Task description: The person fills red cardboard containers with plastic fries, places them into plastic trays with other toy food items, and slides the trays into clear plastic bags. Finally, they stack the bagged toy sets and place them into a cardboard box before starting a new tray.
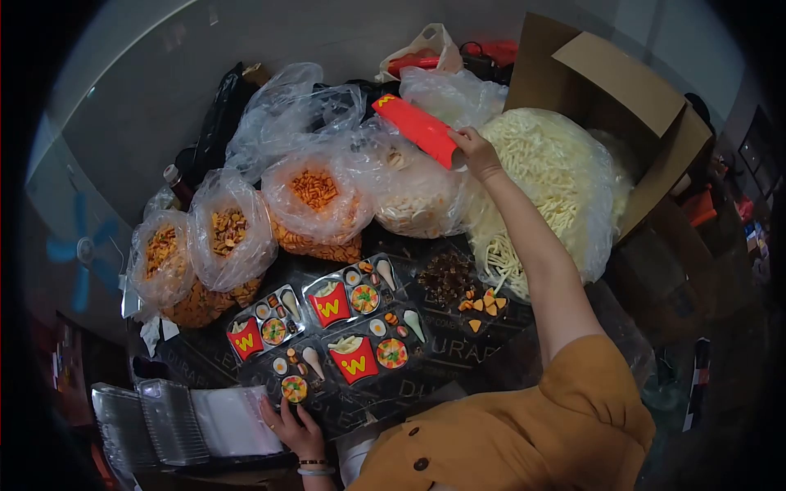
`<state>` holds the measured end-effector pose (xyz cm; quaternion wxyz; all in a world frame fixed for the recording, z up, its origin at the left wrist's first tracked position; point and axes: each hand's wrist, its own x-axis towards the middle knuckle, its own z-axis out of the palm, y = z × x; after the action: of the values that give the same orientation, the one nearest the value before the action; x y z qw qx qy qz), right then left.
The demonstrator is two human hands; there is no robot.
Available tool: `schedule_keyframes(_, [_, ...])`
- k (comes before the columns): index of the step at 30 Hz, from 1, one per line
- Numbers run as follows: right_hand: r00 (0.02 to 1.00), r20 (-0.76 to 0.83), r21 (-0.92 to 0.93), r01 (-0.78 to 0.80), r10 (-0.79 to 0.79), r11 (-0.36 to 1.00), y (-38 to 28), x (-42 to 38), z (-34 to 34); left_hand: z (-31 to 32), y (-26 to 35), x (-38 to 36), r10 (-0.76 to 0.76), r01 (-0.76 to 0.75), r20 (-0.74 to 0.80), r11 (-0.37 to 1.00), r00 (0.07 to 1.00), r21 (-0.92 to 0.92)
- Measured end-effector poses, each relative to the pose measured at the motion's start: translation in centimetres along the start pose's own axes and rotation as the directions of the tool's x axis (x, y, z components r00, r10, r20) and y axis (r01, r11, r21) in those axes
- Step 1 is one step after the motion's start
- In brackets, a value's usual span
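Observation:
My right hand [477, 154] grips the near end of a long red stack of fries boxes [416, 131], seemingly nested, with a yellow letter mark at the far end. It is held tilted above the bags. My left hand [292, 427] has its fingers spread at the near edge of a clear tray [278, 380], beside a pile of clear plastic sleeves [236, 419]. That tray has a miniature bowl, egg and spoon in it, with no red box visible. Three other trays, one of them a clear tray [348, 293], each hold a red fries box [354, 360] and similar miniatures.
Open plastic bags of small orange pieces [315, 190] and pale fries-like sticks [557, 176] line the back. A cardboard box [659, 90] stands at the back right. Loose brown pieces [446, 278] and yellow-orange wedges [491, 303] lie on the black printed cover [458, 352].

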<state>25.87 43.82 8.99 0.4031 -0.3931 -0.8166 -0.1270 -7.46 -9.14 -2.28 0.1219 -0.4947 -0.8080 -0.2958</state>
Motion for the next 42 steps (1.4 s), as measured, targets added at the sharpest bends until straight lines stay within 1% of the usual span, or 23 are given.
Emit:
schedule_keyframes(2, [0.998,0.057,-0.059,0.013,-0.01,0.998,0.3,1.2,0.2,0.3,-0.1,-0.1,0.008,-0.008,-0.017,1.0,1.0,-0.002])
schedule_keyframes(4, [0.989,-0.021,0.024,-0.144,0.144,0.989,0.0,1.2,0.7,0.1,-0.4,-0.1,0.021,-0.021,-0.022,1.0,1.0,0.003])
schedule_keyframes(5, [0.989,-0.022,0.024,-0.146,0.147,0.989,-0.2,0.9,1.1,0.1,-0.3,-0.1,0.018,-0.018,-0.02,1.0,1.0,0.001])
schedule_keyframes(7, [0.86,-0.398,0.088,-0.312,0.321,0.946,-1.6,0.1,1.5,0.1,-0.3,-0.1,0.013,-0.013,-0.014,1.0,1.0,-0.007])
schedule_keyframes(8, [0.86,-0.397,0.082,-0.313,0.319,0.946,-2.1,-0.2,1.5,0.1,-0.3,-0.1,0.019,-0.019,-0.023,1.0,1.0,-0.014])
schedule_keyframes(9, [0.68,-0.14,0.521,-0.567,0.719,0.638,-2.8,-0.5,1.2,0.0,-0.3,0.0,0.025,-0.026,-0.03,0.999,0.999,-0.021])
schedule_keyframes(10, [0.417,0.269,0.737,-0.669,0.868,0.093,-3.6,-0.8,0.7,0.0,-0.2,0.1,0.029,-0.03,-0.025,0.999,0.999,-0.026])
schedule_keyframes(11, [0.408,0.265,0.734,-0.673,0.873,0.092,-4.4,-1.2,0.3,-0.1,-0.2,0.1,0.033,-0.034,-0.021,0.999,0.999,-0.031])
schedule_keyframes(13, [0.285,0.514,0.753,-0.601,0.809,-0.267,-5.9,-1.8,-0.3,-0.3,-0.1,0.1,0.043,-0.043,-0.01,0.998,0.999,-0.042])
schedule_keyframes(23, [0.284,0.395,0.742,-0.659,0.873,-0.122,-6.4,-0.9,0.7,-0.3,-0.3,0.1,0.061,-0.063,-0.034,0.996,0.998,-0.07])
schedule_keyframes(25, [0.261,0.498,0.708,-0.673,0.827,-0.214,-6.4,-1.3,0.0,-0.5,-0.4,0.0,0.064,-0.066,-0.025,0.995,0.998,-0.076])
schedule_keyframes(29, [0.258,0.485,0.701,-0.685,0.835,-0.195,-5.9,-3.3,-2.6,-2.2,1.0,0.4,0.145,-0.16,-0.181,0.984,0.973,-0.072])
schedule_keyframes(31, [0.278,0.542,0.748,-0.59,0.793,-0.303,-6.2,-5.4,-4.5,-2.8,3.4,1.2,0.152,-0.182,-0.247,0.977,0.957,-0.108])
schedule_keyframes(32, [0.269,0.544,0.742,-0.596,0.795,-0.306,-6.9,-6.9,-5.3,-2.8,4.9,1.9,0.131,-0.202,-0.223,0.921,0.966,-0.334])
schedule_keyframes(33, [0.332,0.67,0.684,-0.625,0.664,-0.377,-8.3,-8.6,-6.7,-2.6,6.4,2.7,0.115,-0.204,-0.195,0.815,0.974,-0.542])
schedule_keyframes(34, [0.379,0.772,0.613,-0.658,0.511,-0.438,-9.9,-10.3,-8.1,-1.9,8.2,3.5,0.02,0.024,0.045,0.599,0.999,-0.8])
schedule_keyframes(35, [0.425,0.826,0.553,-0.738,0.369,-0.387,-12.0,-12.2,-9.2,-1.1,10.1,4.3,0.004,0.293,0.309,0.307,0.951,-0.905])
schedule_keyframes(36, [0.448,0.867,0.497,-0.806,0.218,-0.323,-14.4,-13.7,-10.4,-0.8,12.2,5.6,0.05,0.505,0.513,0.126,0.857,-0.854])
schedule_keyframes(37, [0.389,0.906,0.419,-0.882,0.167,-0.214,-16.8,-14.4,-12.0,-0.4,14.2,6.9,0.131,0.689,0.679,-0.044,0.722,-0.724])
schedule_keyframes(38, [0.327,0.938,0.339,-0.936,0.118,-0.095,-18.7,-15.1,-12.9,0.4,15.7,7.8,0.205,0.795,0.769,-0.119,0.605,-0.594])
schedule_keyframes(39, [0.341,0.936,0.341,-0.94,0.085,0.012,-19.6,-16.2,-12.8,1.3,16.9,8.3,0.287,0.876,0.828,-0.18,0.482,-0.448])
schedule_keyframes(40, [0.356,0.933,0.348,-0.929,0.05,0.124,-20.1,-16.9,-12.7,2.3,17.8,8.3,0.288,0.879,0.83,-0.175,0.477,-0.445])
schedule_keyframes(42, [0.331,0.942,0.318,-0.933,0.055,0.166,-19.9,-17.5,-13.2,4.4,19.2,8.0,0.396,0.859,0.777,-0.066,0.489,-0.507])
